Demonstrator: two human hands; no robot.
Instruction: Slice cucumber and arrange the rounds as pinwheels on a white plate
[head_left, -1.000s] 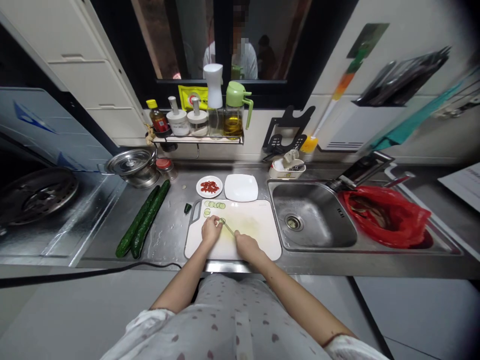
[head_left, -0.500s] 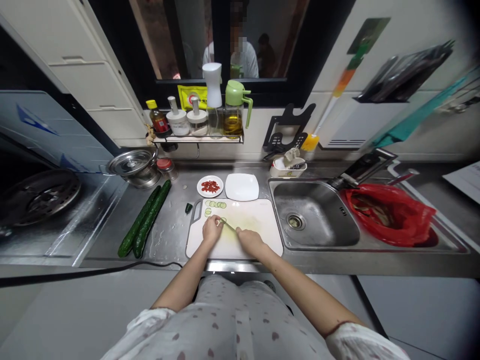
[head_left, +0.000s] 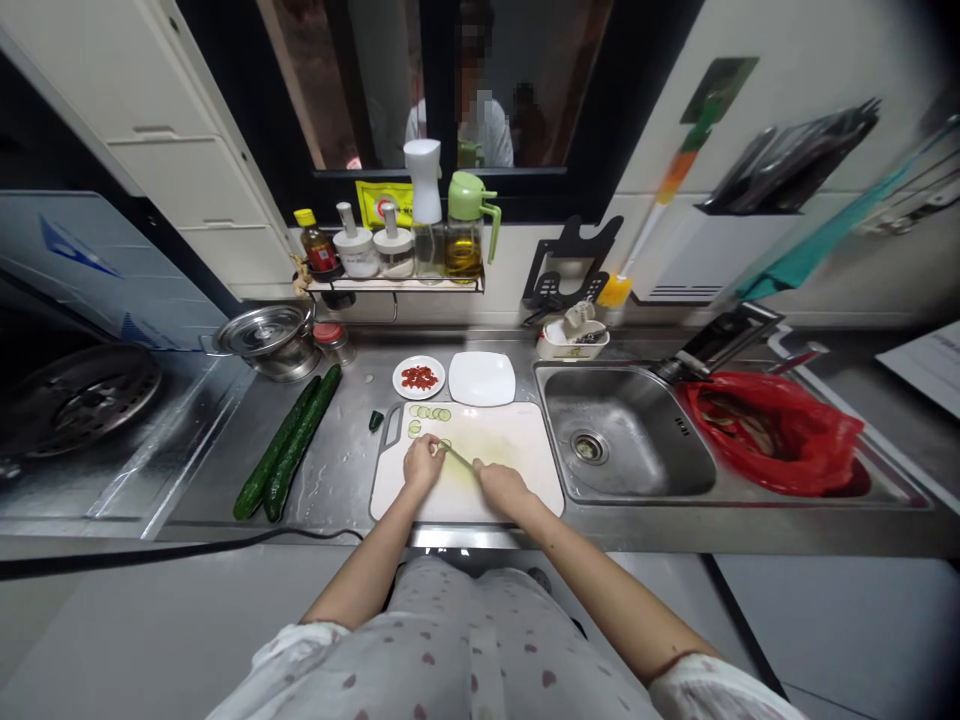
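Knife (head_left: 460,458) held tight by the right hand (head_left: 502,488) over the cutting board (head_left: 521,440) reached a cucumber slice (head_left: 446,443) left of its centre, beside the left hand (head_left: 423,462), whose bunched fingers, hold unclear, probably steadied the cutting.

There are two hands, one left hand (head_left: 424,465) and one right hand (head_left: 502,490), with one knife (head_left: 460,459) and one cutting board (head_left: 517,478). Whole cucumbers (head_left: 300,445) number two, plus one cucumber end (head_left: 376,421). Cucumber slices (head_left: 445,415) come to at least five on the board; overlaps hide the exact total. Plates number two: one round plate (head_left: 399,372) and one squarish plate (head_left: 482,378). Chopped red pieces (head_left: 418,378) are too small to count. One pot (head_left: 289,362) and one red-lidded jar (head_left: 328,333) stand on the desk (head_left: 345,440). One shelf (head_left: 450,285) carries one sauce bottle (head_left: 319,248), two white-lidded jars (head_left: 358,255), one spray bottle (head_left: 425,190), one oil jug (head_left: 465,225) and one yellow packet (head_left: 375,205). There is one red bag (head_left: 806,440).
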